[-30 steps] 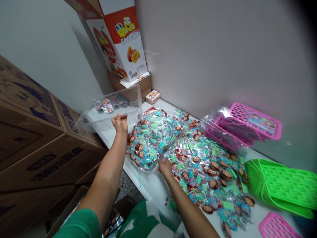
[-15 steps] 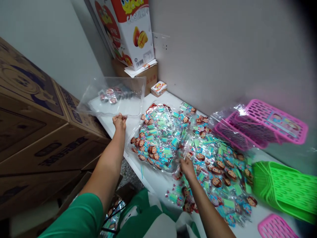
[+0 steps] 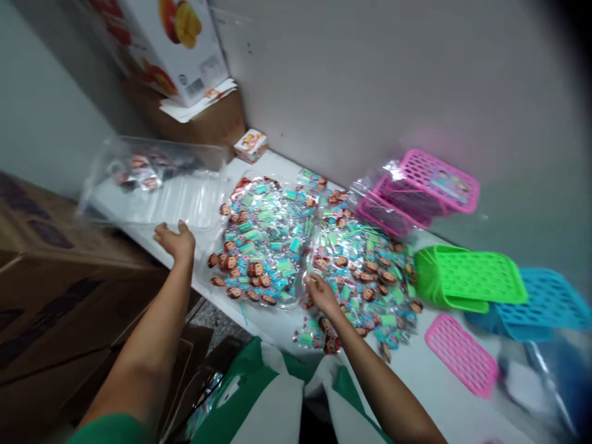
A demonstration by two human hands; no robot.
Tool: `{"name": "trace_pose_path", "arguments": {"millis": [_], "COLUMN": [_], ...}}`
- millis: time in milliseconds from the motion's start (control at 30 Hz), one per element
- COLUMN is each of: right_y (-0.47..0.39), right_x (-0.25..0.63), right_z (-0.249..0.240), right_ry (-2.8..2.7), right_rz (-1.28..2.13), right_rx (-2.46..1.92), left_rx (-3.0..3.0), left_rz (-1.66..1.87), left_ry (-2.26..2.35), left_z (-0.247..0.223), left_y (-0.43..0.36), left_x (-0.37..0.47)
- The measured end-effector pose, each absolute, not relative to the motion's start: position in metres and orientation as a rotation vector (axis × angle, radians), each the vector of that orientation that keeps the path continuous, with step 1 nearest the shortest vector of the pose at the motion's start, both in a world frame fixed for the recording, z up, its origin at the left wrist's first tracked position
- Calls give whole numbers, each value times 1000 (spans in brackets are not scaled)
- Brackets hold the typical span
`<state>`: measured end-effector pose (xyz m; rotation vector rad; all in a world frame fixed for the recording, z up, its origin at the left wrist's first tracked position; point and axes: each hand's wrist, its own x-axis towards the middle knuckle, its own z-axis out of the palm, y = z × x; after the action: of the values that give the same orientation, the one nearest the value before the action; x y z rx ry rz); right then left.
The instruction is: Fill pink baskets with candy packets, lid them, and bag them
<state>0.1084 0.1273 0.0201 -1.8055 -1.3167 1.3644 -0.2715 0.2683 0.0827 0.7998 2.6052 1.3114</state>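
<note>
My left hand (image 3: 176, 240) is open, fingers apart, just in front of a clear plastic container (image 3: 194, 219) at the table's left end. A few small dark-and-red packets (image 3: 143, 172) show in or through that container. My right hand (image 3: 322, 295) is closed on the near right edge of a second clear plastic tub (image 3: 289, 303). This tub is heaped with small shiny packets (image 3: 263, 240), blue and green with a doll-like figure printed on them. More of the same packets (image 3: 365, 277) lie loose in a pile right beside it, partly under my right forearm.
Pink baskets (image 3: 439, 182) in clear film lean at the wall, with green baskets (image 3: 481, 277) and blue baskets (image 3: 541, 302) to the right. A pink perforated piece (image 3: 462, 354) lies flat. Brown cartons (image 3: 69, 296) stand left; a small box (image 3: 251, 145) and a fruit-printed carton (image 3: 185, 55) stand behind.
My left hand has let go of the clear container's edge and opened; the container sits lower at the left. My right hand stays at the filled tub. The view has turned to the right.
</note>
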Motion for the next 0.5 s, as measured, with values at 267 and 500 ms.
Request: {"name": "trace_pose_path", "arguments": {"millis": [267, 500], "right_y": [24, -24], "right_x": [239, 322], "right_z": [10, -13], "right_ry": [-936, -433], "right_rz": [879, 735], "right_rx": [-2226, -2893], "left_rx": [1799, 1925], "left_rz": [744, -305], "left_ry": [1220, 1332], "left_z": [123, 40], "left_y": [132, 67], "left_x": [-64, 50]}}
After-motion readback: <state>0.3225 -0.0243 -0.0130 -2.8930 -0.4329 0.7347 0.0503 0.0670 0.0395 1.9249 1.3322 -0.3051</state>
